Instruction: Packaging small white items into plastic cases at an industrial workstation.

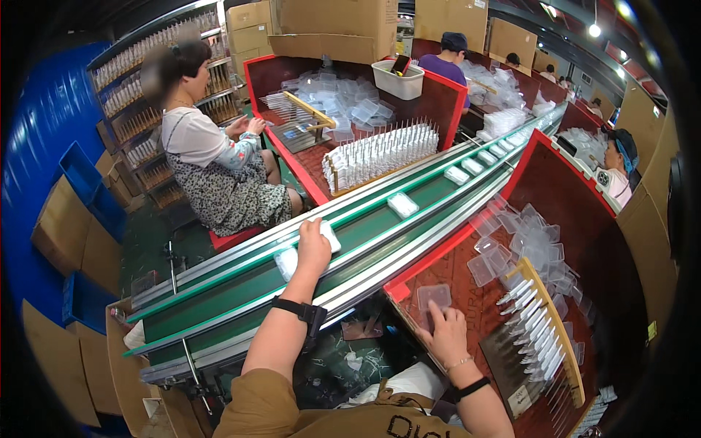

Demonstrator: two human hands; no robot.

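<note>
My left hand (312, 252) reaches over the green conveyor belt, its fingers curled round a small clear case with white contents (331, 237). A similar white-filled case (285, 263) lies on the belt beside my wrist. At the red-edged workbench my right hand (445, 336) has thumb and fingers at the near edge of a clear plastic case (435, 298), which looks pinched between them. Right of that hand stands a wooden rack (558, 328) carrying a row of white-and-silver slender pieces. Loose clear plastic cases (529, 244) are heaped behind the rack.
More filled cases (402, 205) sit farther up the conveyor (365, 230). Across it, a seated person (212, 146) works by a red bin holding clear cases and a rack of upright pieces (380, 157). Other people sit farther back. Cardboard boxes (77, 233) stand at left.
</note>
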